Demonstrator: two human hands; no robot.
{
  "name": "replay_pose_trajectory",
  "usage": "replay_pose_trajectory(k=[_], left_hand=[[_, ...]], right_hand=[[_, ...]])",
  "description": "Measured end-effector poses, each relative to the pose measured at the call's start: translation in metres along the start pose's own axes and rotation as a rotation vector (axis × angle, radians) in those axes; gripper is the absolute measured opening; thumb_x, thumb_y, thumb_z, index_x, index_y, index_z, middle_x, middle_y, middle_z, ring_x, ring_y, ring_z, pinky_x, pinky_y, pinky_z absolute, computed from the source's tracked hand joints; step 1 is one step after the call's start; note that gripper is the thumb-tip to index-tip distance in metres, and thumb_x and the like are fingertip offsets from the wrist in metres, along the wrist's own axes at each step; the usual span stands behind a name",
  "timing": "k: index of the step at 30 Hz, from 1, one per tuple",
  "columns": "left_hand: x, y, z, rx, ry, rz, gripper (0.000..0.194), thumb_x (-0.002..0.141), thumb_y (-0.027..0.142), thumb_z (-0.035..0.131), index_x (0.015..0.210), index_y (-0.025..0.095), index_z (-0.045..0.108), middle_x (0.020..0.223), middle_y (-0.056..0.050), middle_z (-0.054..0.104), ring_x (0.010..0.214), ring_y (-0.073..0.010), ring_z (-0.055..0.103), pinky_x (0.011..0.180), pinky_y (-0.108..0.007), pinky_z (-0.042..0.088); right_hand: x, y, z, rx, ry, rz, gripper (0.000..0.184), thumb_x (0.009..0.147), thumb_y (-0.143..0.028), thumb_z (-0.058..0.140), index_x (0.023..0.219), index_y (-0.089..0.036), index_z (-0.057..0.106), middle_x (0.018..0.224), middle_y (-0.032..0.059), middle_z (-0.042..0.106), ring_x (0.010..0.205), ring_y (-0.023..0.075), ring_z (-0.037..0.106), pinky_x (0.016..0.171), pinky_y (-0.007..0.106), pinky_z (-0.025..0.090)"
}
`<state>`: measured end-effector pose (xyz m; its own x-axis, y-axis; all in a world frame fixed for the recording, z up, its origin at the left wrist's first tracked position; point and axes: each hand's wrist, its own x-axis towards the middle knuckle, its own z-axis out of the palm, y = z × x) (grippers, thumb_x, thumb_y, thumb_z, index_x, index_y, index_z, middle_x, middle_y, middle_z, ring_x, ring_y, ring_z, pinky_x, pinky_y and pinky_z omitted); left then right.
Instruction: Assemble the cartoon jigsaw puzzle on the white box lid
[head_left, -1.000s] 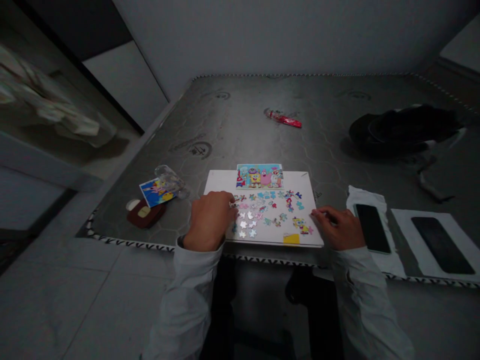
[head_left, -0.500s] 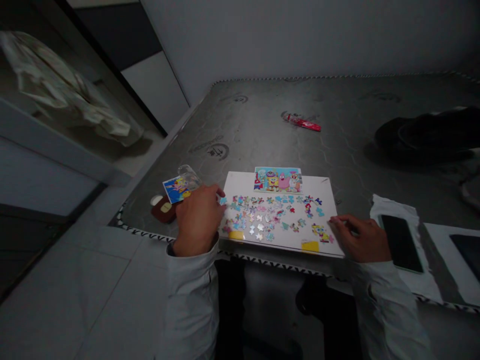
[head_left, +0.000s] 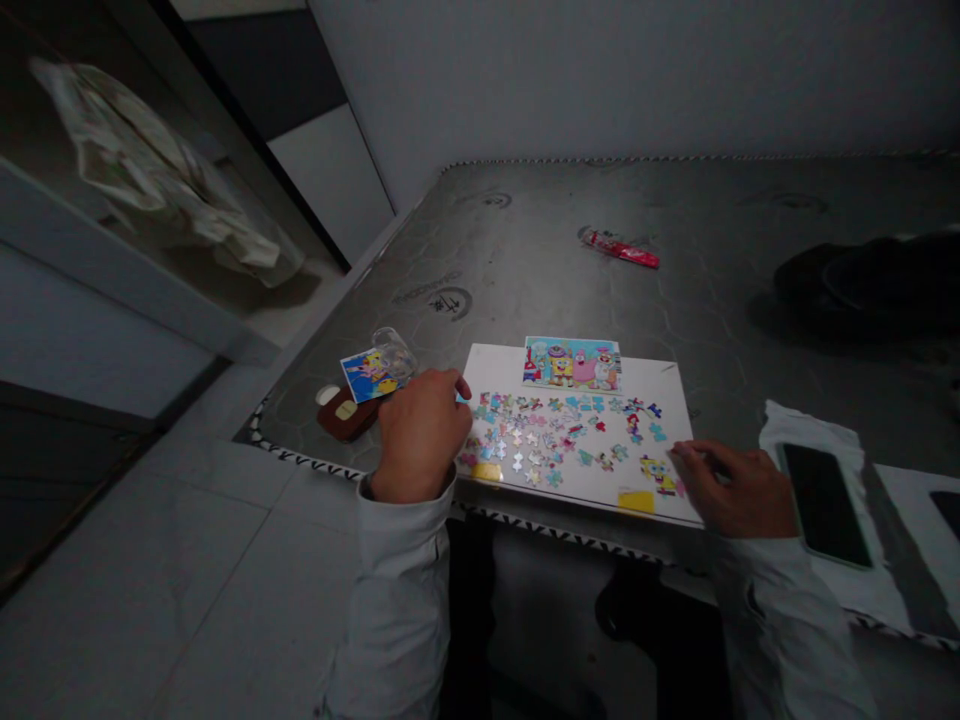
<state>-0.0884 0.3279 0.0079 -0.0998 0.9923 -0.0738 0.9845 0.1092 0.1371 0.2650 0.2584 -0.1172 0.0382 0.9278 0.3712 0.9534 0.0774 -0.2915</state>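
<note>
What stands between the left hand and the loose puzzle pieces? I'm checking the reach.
Nothing visible: the left hand sits at the edge of the loose puzzle pieces on the white board.

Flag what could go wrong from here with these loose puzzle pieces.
The left hand sits right against the loose puzzle pieces, so a slip could nudge them out of place. The right hand rests at the near corner of the white board; pressure there might shift the board and everything on it. The clear cup beside the left hand could get knocked.
</note>
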Motion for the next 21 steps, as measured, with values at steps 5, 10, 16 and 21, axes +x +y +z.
replay_pose_trajectory(k=[5, 10, 16, 21], left_hand=[[0.0, 0.002, 0.002, -0.001, 0.004, 0.017, 0.021, 0.081, 0.019, 0.057, 0.094, 0.026, 0.072, 0.101, -0.004, 0.073, 0.089, -0.0232, 0.066, 0.075, -0.034, 0.049], [0.002, 0.004, 0.004, -0.012, 0.007, 0.015, 0.02, 0.08, 0.02, 0.059, 0.092, 0.028, 0.072, 0.101, -0.002, 0.073, 0.087, -0.0229, 0.066, 0.072, -0.033, 0.048], [0.008, 0.01, 0.013, -0.036, -0.021, 0.028, 0.018, 0.082, 0.023, 0.059, 0.092, 0.029, 0.073, 0.098, -0.002, 0.074, 0.089, -0.0236, 0.067, 0.073, -0.034, 0.048], [0.01, 0.015, 0.019, -0.05, 0.006, 0.058, 0.015, 0.084, 0.026, 0.06, 0.092, 0.028, 0.073, 0.099, -0.002, 0.074, 0.09, -0.0225, 0.067, 0.075, -0.033, 0.048]], right_hand=[[0.001, -0.001, 0.0, 0.026, 0.038, -0.016, 0.045, 0.095, -0.057, 0.047, 0.085, -0.021, 0.074, 0.06, 0.0046, 0.062, 0.057, 0.0186, 0.052, 0.062, 0.034, 0.032], [-0.001, -0.005, 0.001, 0.034, 0.042, 0.019, 0.043, 0.095, -0.056, 0.048, 0.087, -0.022, 0.073, 0.065, 0.0041, 0.066, 0.06, 0.0181, 0.053, 0.063, 0.033, 0.031], [-0.002, -0.002, 0.003, 0.066, 0.053, 0.023, 0.043, 0.094, -0.058, 0.049, 0.086, -0.023, 0.073, 0.062, 0.0028, 0.063, 0.059, 0.0176, 0.052, 0.064, 0.032, 0.032], [-0.002, 0.002, 0.005, 0.081, 0.059, 0.041, 0.042, 0.093, -0.057, 0.05, 0.086, -0.023, 0.073, 0.063, 0.0031, 0.064, 0.059, 0.0176, 0.052, 0.065, 0.033, 0.032]])
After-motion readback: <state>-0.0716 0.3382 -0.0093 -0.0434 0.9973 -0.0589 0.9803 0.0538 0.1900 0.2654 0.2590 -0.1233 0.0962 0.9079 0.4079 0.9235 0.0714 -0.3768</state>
